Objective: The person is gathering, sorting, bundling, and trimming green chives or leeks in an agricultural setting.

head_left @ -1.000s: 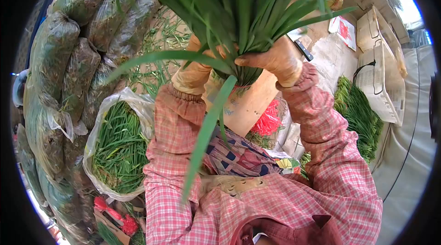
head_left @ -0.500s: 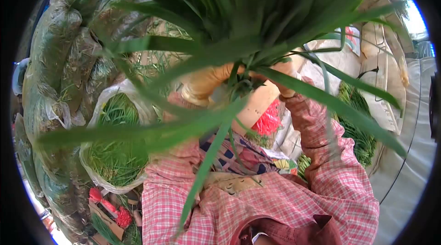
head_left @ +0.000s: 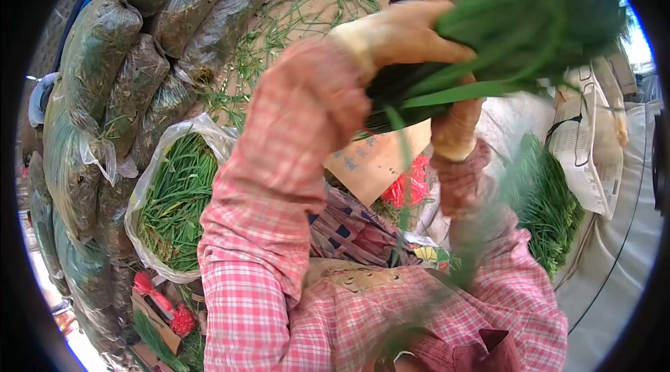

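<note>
A thick bunch of long, flat green leaves, which look like garlic chives [head_left: 530, 23], is held up tilted, its leafy end at the upper right and blurred by motion. My left hand [head_left: 412, 33] reaches across from the left and is closed over the bunch from above. Under it, my right hand [head_left: 460, 117] grips the same bunch from below, its fingers partly hidden by the leaves. Below the bunch lie a cardboard piece [head_left: 377, 166] with blue handwriting and a bundle of red plastic ties [head_left: 408, 182].
To the left stands a plastic-lined container [head_left: 132, 218] of loose leaves, beside stacked clear bags [head_left: 105, 58] of greens. Another pile of chives [head_left: 551, 211] lies at the right near a white printed bag [head_left: 593, 149]. Cut leaves [head_left: 286, 30] litter the floor ahead.
The bunch has swung from upright in front of the camera to a tilt towards the upper right. My left hand has moved up and right, over the bunch.
</note>
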`<state>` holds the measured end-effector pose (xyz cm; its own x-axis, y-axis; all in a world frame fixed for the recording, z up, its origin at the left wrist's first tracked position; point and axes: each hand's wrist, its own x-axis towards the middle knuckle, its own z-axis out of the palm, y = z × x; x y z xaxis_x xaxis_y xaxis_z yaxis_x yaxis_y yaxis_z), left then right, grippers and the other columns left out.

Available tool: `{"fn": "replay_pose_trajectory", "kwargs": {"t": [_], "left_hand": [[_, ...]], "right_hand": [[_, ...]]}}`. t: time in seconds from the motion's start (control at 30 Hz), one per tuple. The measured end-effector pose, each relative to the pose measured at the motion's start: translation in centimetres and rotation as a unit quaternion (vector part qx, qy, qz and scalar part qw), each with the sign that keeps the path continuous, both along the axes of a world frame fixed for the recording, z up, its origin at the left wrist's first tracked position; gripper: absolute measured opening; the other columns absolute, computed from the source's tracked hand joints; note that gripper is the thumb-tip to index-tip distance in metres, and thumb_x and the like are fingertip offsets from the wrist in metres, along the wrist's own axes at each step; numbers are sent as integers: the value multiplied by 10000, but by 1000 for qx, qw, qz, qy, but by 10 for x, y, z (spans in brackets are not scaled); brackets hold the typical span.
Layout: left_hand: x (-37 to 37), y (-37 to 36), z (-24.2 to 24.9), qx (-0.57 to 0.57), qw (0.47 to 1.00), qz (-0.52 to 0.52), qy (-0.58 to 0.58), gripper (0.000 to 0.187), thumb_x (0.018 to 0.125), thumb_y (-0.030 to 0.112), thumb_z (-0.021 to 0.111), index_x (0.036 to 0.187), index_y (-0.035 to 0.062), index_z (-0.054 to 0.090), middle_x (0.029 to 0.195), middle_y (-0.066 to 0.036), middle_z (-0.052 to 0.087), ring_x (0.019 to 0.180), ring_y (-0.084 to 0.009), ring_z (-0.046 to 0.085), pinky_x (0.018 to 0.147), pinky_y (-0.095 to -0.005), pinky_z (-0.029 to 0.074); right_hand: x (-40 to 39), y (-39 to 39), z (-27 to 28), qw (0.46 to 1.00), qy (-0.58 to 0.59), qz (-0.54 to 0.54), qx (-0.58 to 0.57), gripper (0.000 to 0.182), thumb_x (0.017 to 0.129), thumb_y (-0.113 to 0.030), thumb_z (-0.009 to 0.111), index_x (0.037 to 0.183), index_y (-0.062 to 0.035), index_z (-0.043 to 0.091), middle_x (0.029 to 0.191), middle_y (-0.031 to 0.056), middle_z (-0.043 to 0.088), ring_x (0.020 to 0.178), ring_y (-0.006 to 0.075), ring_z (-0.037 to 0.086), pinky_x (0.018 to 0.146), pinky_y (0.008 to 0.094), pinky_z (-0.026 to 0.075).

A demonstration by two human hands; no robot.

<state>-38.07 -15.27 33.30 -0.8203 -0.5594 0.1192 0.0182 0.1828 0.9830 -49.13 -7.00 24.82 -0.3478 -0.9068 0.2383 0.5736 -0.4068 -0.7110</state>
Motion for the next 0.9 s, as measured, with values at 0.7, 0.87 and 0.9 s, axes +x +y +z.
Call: {"fn": "replay_pose_trajectory", "kwargs": {"t": [0.7, 0.87, 0.9], "left_hand": [[116, 22, -124, -317, 835, 373, -251, 567, 720, 176, 625, 1238, 72, 420, 1221, -145, 463, 1133, -249, 447, 952, -315, 352], [101, 79, -128, -404, 786, 258, -390, 791, 625, 235, 710, 1281, 30, 318, 1301, -162, 350, 1225, -272, 318, 1037, -354, 231], [96, 80, -132, -402, 783, 248, -404, 812, 616, 257, 716, 1280, 23, 312, 1304, -159, 344, 1229, -275, 309, 1041, -356, 221]], "right_hand": [[4, 80, -71, 907, 250, 160, 300, 232, 790, -49, 549, 1018, -8, 550, 702, 22, 559, 523, 66, 490, 467, 191, 398], [37, 26, -75, 889, 338, 117, 288, 182, 773, -65, 585, 953, -43, 570, 679, 39, 560, 517, 75, 492, 475, 207, 402], [43, 16, -78, 885, 359, 111, 274, 170, 769, -70, 593, 936, -42, 574, 677, 45, 561, 525, 80, 498, 479, 216, 406]]}}
